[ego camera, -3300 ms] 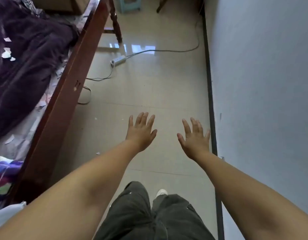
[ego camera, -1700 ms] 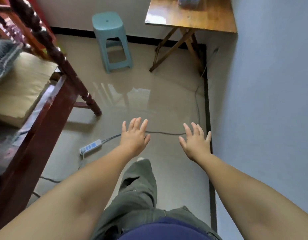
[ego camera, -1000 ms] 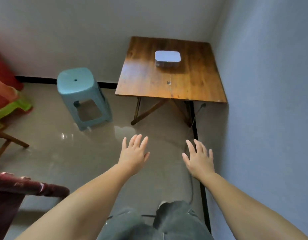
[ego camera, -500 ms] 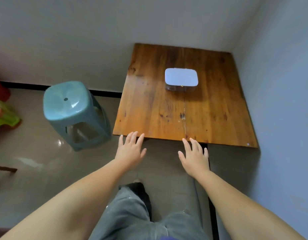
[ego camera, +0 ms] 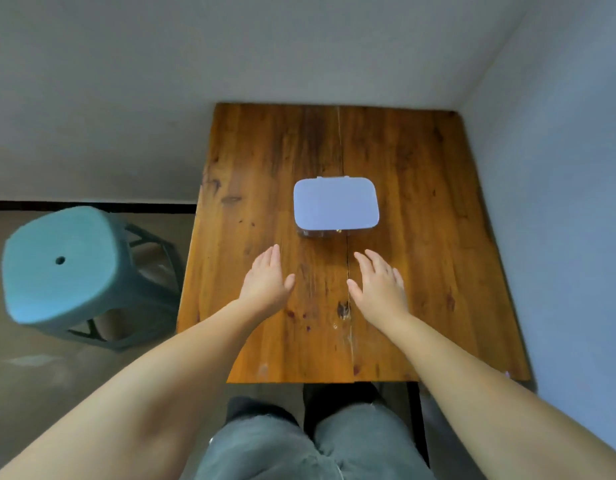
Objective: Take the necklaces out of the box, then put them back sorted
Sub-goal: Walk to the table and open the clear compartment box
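Note:
A small pale lilac box (ego camera: pixel 336 203) with rounded corners lies on the wooden table (ego camera: pixel 251 174), its lid down and a small gold clasp on the near side. No necklace shows; the box hides its contents. My left hand (ego camera: pixel 267 280) hovers palm down over the table, a short way in front of the box and left of it. My right hand (ego camera: pixel 380 285) is held the same way, in front and slightly right of the box. Both hands hold nothing, and neither touches the box.
The table stands in a room corner, with grey walls behind it and along its right side. A teal plastic stool (ego camera: pixel 62 268) stands on the floor to the left of the table. My legs in grey trousers (ego camera: pixel 299 448) are at the table's near edge.
I walked from beside the bed up to the table. The box came from the far top of view to just beyond my hands, which now reach over the tabletop.

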`<control>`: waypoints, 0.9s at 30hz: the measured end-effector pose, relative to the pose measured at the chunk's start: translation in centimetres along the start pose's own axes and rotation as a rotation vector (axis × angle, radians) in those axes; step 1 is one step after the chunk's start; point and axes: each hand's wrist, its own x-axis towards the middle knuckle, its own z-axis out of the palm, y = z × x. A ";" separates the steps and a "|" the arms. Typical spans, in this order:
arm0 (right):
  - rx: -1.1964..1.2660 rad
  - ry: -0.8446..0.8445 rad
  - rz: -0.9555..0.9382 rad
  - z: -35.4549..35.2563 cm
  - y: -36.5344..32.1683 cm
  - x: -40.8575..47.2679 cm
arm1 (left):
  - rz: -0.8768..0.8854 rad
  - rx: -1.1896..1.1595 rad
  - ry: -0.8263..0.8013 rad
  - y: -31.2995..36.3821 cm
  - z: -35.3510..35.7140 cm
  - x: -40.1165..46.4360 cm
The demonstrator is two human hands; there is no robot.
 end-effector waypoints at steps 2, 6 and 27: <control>-0.030 0.013 -0.096 -1.0 0.2 4.0 | -0.104 -0.172 -0.086 1.7 -0.3 2.6; -0.155 -0.003 -0.276 -1.5 0.3 10.5 | -0.218 -0.470 -0.129 4.1 -1.0 6.5; -0.112 0.267 -0.816 -9.3 0.2 19.5 | -0.237 -1.134 -0.085 4.4 -2.8 11.3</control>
